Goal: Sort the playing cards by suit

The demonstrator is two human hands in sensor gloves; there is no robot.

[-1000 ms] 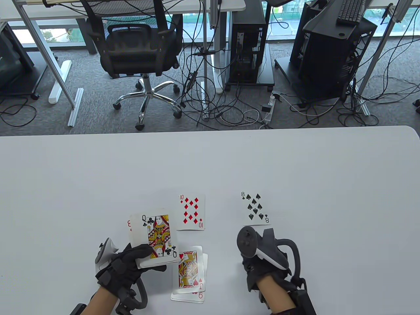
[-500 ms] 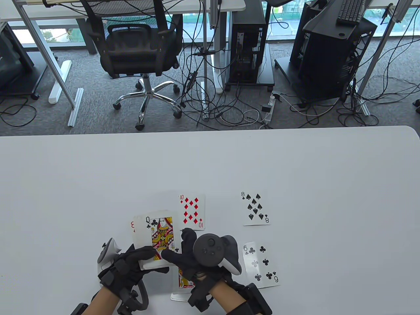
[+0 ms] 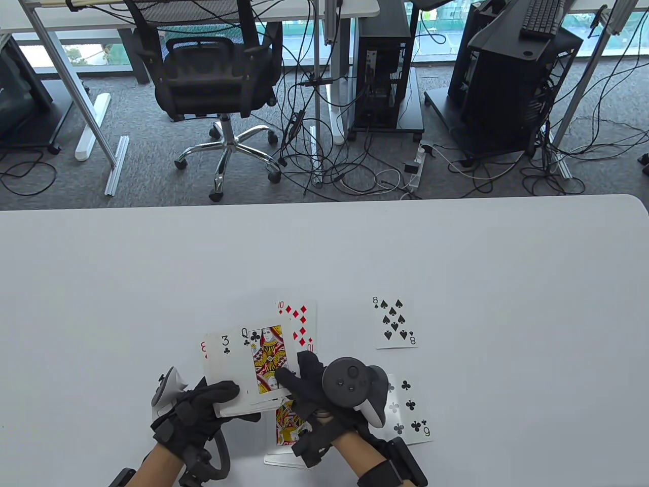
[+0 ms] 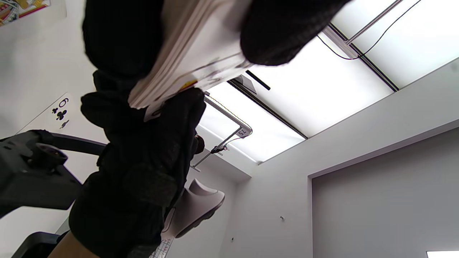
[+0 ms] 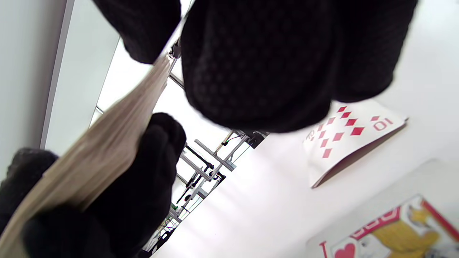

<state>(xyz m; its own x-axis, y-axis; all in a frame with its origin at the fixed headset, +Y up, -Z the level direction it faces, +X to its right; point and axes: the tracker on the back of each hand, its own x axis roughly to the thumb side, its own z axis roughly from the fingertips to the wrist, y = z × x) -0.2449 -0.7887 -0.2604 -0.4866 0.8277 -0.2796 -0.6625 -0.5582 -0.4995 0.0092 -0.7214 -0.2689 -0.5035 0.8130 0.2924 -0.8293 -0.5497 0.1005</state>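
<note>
Thick stack of white glossy cards (image 3: pixel 238 401) was gripped by black-gloved L hand (image 3: pixel 203 411); its queen-of-clubs card (image 3: pixel 267 357) was pinched by R hand (image 3: pixel 304 390).

My right hand (image 3: pixel 304 388) is pinching the queen of clubs (image 3: pixel 267 357) and sliding it rightward off the deck (image 3: pixel 238 375) in my left hand (image 3: pixel 203 411), uncovering the three of clubs (image 3: pixel 226 345).

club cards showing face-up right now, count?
3. The queen of clubs and 3 of clubs are atop the deck held in the left hand; the 6 of clubs lies on the table. The deck may hide more.
</note>
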